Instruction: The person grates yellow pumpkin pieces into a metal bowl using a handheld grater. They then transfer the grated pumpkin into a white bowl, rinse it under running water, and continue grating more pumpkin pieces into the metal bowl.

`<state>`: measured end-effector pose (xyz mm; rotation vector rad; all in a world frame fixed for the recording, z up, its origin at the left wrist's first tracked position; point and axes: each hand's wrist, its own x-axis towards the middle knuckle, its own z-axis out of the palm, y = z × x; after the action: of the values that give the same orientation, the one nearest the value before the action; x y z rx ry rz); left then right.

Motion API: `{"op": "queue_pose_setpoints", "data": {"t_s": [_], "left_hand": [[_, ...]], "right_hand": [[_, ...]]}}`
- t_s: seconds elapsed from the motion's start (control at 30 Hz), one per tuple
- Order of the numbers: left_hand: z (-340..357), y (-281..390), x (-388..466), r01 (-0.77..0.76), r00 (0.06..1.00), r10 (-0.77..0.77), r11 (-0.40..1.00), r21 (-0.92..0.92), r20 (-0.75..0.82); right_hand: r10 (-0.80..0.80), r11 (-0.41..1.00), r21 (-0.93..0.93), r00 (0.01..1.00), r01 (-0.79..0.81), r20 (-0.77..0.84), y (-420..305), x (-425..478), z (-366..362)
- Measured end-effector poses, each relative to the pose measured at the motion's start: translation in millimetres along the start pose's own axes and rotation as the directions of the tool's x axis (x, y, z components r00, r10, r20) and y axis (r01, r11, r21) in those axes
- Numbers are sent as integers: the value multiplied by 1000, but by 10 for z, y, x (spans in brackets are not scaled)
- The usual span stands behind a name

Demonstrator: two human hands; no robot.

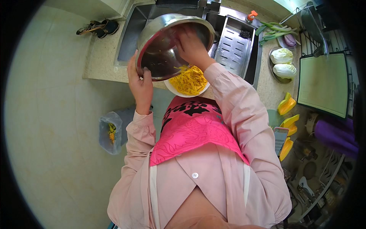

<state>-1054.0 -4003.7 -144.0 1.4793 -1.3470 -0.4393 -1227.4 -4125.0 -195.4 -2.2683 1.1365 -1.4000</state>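
Observation:
My left hand grips the lower left rim of a stainless steel bowl, which is tilted with its mouth towards me. Inside the bowl is my right hand; its fingertips are blurred against the inner wall, and whether they hold anything cannot be told. Yellow shredded strips, apparently pumpkin, fill a white dish below the bowl's lower rim. A few strips cling at that rim, just above the heap. The dish sits at the counter's front edge.
Behind the bowl is a steel sink with a slotted drain tray. To the right lie green onions, cabbages on a plate, pumpkin pieces, a grater and a cutting board. A lined bin stands at lower left.

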Motion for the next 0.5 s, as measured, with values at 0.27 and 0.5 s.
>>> {"op": "queue_pose_setpoints", "data": {"t_s": [0.27, 0.5], "left_hand": [[-23, -79, -17, -31, 999, 32, 999, 15, -14], [-52, -119, 66, -76, 994, 82, 993, 87, -76]], "right_hand": [[-71, 997, 60, 909, 50, 411, -96, -499, 197], [-106, 994, 78, 908, 81, 405, -225, -1032, -107]]}}
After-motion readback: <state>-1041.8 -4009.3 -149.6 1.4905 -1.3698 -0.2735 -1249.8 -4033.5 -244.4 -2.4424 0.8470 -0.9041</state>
